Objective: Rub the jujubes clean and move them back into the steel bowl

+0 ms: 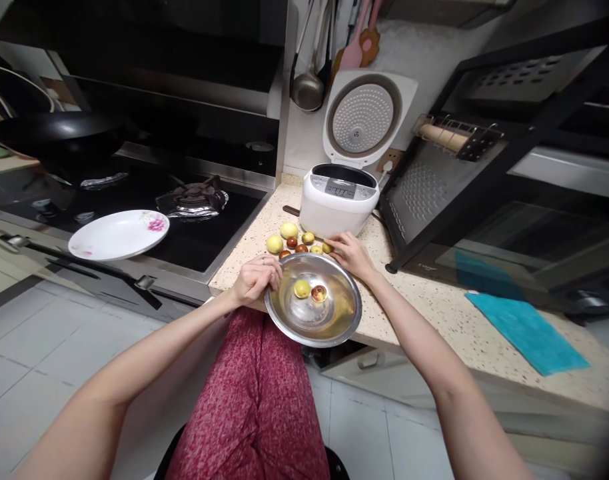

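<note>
A shiny metal bowl (344, 317) overhangs the counter's front edge above my lap. My left hand (258, 279) is closed on its left rim. Inside lie a yellow-green fruit (302, 289) and a red-brown fruit (319, 293) with a pale patch. Just behind the bowl, my right hand (352, 255) has its fingertips on a small yellow-green fruit (327, 247). More loose fruits are grouped to its left: larger pale yellow ones (289, 231) and smaller red-brown ones (301, 249). The bowl's rim partly hides the nearest fruits.
A white rice cooker (337, 207) with its lid up stands behind the fruits. To the left, a floral plate (118, 235) rests by the stove's front edge, and a black wok (59, 133) sits farther back. A teal cloth (529, 333) lies right, before a dark oven (549, 233).
</note>
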{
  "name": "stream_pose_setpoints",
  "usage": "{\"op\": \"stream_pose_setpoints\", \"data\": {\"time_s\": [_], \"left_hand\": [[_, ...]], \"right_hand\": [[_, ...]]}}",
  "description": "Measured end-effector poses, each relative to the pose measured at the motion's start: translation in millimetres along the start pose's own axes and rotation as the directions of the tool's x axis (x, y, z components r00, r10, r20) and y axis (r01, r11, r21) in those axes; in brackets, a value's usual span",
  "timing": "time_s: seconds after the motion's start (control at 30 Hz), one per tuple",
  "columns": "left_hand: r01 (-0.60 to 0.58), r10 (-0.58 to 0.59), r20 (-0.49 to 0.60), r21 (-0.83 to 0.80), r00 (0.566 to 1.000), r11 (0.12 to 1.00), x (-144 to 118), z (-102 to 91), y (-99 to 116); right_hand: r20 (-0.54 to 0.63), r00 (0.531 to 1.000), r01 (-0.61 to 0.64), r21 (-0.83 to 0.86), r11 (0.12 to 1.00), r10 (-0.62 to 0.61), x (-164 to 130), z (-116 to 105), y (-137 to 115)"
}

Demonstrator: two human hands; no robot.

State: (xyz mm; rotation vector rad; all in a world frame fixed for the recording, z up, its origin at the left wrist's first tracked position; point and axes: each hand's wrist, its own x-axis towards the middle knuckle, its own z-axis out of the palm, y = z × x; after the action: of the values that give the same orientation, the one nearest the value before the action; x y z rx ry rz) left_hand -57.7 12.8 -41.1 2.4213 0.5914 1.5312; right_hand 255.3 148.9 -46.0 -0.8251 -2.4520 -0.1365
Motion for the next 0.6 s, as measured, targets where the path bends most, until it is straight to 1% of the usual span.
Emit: {"op": "stream_pose_setpoints", "data": {"time_s": [0.07, 0.17, 0.23, 0.3, 0.37, 0.47, 0.53, 0.6], "left_hand": [[0.015, -0.015, 0.012, 0.005, 1.000, 1.000, -1.0, -0.2, -0.5], [0.021, -0.021, 0.020, 0.017, 1.000, 1.000, -1.8, -0.2, -1.0], [0.009, -0.009, 0.016, 0.021, 1.000, 1.000, -1.5, -0.2, -0.8], [-0.016, 0.015, 0.013, 0.015, 1.000, 1.000, -0.6, -0.2, -0.2], [-0.048, 0.048, 0.015, 0.007, 0.999, 0.999, 0.5, -0.2, 0.6], [-0.080, 0.080, 0.013, 0.006, 0.997, 0.997, 1.6, 0.1, 1.6], [-0.092, 0.091, 0.009, 0.014, 0.996, 0.996, 1.8, 0.6, 1.9], [-0.098, 0.098, 0.013, 0.023, 0.995, 0.995, 1.8, 1.1, 2.0]], "right_hand": [[0.007, 1.000, 0.006, 0.012, 1.000, -0.006, 0.4, -1.6, -1.3], [-0.004, 0.998, 0.060, 0.046, 0.997, -0.060, 1.9, -5.1, -4.5], [-0.022, 0.996, 0.093, 0.064, 0.994, -0.092, 3.1, -8.4, -6.9], [-0.048, 0.994, 0.099, 0.061, 0.993, -0.096, 3.7, -12.7, -9.5], [-0.093, 0.992, 0.093, 0.046, 0.995, -0.089, 3.3, -17.9, -13.2], [-0.205, 0.974, 0.107, 0.041, 0.993, -0.096, 1.5, -26.5, -23.1], [-0.283, 0.954, 0.128, 0.078, 0.989, -0.101, 0.1, -32.8, -33.5], [-0.322, 0.942, 0.157, 0.163, 0.974, -0.098, -0.6, -39.9, -46.9]]}}
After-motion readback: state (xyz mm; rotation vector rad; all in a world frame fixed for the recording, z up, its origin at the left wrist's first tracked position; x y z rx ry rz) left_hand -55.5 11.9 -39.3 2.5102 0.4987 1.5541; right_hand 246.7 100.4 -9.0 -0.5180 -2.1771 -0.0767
